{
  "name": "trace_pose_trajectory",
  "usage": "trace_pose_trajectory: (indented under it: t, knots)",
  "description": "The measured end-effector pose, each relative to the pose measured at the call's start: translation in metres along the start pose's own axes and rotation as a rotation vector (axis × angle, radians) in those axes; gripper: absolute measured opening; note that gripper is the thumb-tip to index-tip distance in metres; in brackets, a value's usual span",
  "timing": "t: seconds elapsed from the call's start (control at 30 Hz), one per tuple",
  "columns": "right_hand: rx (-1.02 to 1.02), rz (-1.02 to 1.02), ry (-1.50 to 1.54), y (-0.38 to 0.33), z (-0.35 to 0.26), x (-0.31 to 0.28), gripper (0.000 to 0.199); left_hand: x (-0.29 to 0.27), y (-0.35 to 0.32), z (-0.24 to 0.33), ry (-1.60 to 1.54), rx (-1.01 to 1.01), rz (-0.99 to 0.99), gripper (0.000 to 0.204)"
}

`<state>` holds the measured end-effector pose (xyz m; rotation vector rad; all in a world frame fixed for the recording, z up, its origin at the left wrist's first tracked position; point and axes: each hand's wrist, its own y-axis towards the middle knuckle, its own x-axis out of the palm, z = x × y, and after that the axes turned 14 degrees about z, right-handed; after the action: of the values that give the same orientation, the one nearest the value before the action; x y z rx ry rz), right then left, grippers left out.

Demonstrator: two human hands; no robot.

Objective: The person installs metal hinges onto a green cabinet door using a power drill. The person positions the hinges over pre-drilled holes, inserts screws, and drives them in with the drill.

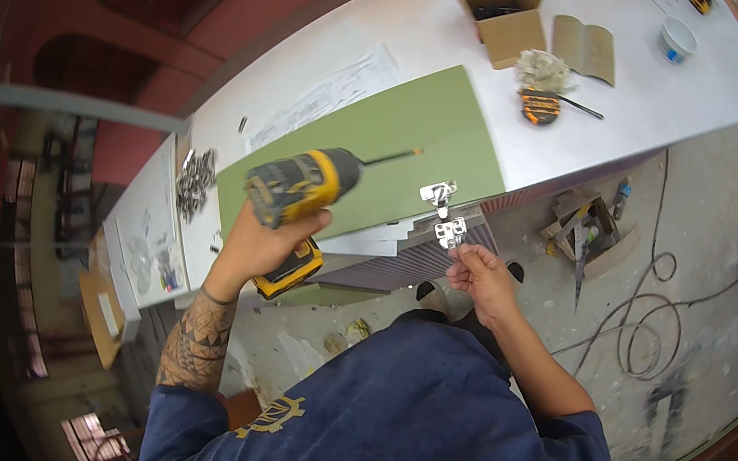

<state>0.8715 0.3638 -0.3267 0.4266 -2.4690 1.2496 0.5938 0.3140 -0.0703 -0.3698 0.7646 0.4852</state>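
My left hand [257, 246] grips a yellow and black cordless drill [298, 187]. Its long thin bit points to the upper right, over a green panel [384, 140] lying on the white table. A shiny metal cabinet hinge [450, 232] extends past the panel's near edge, and its other end lies on the green surface close to the corner. The fingers of my right hand [484, 284] are closed in a pinch at the hinge's near end. Between the drill bit's tip and the hinge there is a gap.
On the white table [693, 99] stand an open cardboard box [509, 24], an open booklet [585, 50], an orange and black tape measure [539, 108] and a white tub [677, 41]. A pile of metal hinges [195, 182] lies left. A cable [641, 325] coils across the floor.
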Motion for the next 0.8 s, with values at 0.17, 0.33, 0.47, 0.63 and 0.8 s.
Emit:
trace_pose_trajectory:
  t: [0.17,0.33,0.47,0.63,0.8]
  knots:
    - [-0.031,-0.222,-0.452,-0.01,-0.02,0.024,0.033,-0.048,-0.057,-0.087,-0.469,-0.161,0.442,0.023]
    - [-0.219,-0.38,-0.749,-0.022,0.007,0.1,0.032,-0.102,-0.128,-0.186,-0.667,-0.223,0.831,0.024]
    - [-0.41,-0.472,-0.951,-0.028,0.044,0.204,0.029,-0.134,-0.181,-0.272,-0.802,-0.242,1.016,0.025]
    - [-0.949,-0.584,-1.06,-0.003,0.097,0.367,0.028,-0.153,-0.235,-0.354,-1.015,-0.269,1.096,0.028]
    - [-1.422,-0.459,-1.338,0.072,0.145,0.509,0.044,-0.132,-0.3,-0.413,-1.126,-0.395,1.021,0.037]
